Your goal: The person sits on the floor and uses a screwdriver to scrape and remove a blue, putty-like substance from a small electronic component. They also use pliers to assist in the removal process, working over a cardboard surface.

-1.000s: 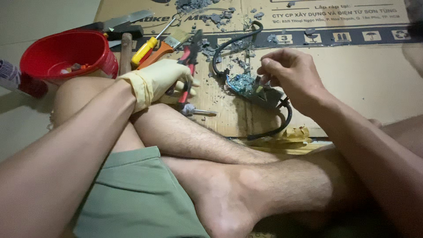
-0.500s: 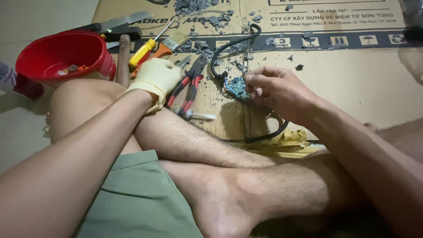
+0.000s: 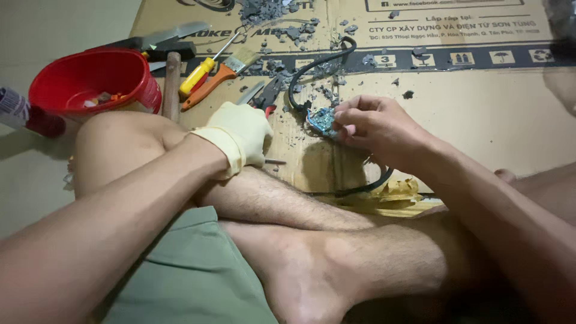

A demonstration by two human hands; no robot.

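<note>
My left hand [image 3: 239, 133], in a cream rubber glove, rests on the cardboard by my knee. It is closed over the handles of red-handled pliers [image 3: 266, 96], whose jaws stick out beyond the fingers. My right hand [image 3: 379, 123] pinches a small blue-green circuit board [image 3: 320, 120] against the cardboard. A black cable [image 3: 312, 71] runs from the board, arcs away and loops back under my right wrist. A small metal pin [image 3: 276, 161] lies just below the gloved hand.
I sit with my legs crossed on a flattened cardboard sheet [image 3: 492, 120]. A red bucket [image 3: 90, 81] stands at the left. Nearby lie a wooden hammer handle [image 3: 172, 84], yellow screwdriver [image 3: 198, 75], orange-handled brush [image 3: 223, 71], blade [image 3: 174, 33], grey debris [image 3: 273, 11] and yellow scrap [image 3: 397, 191].
My gloved left hand has slid down and towards me with the pliers. My right hand's fingers have closed in lower on the circuit board.
</note>
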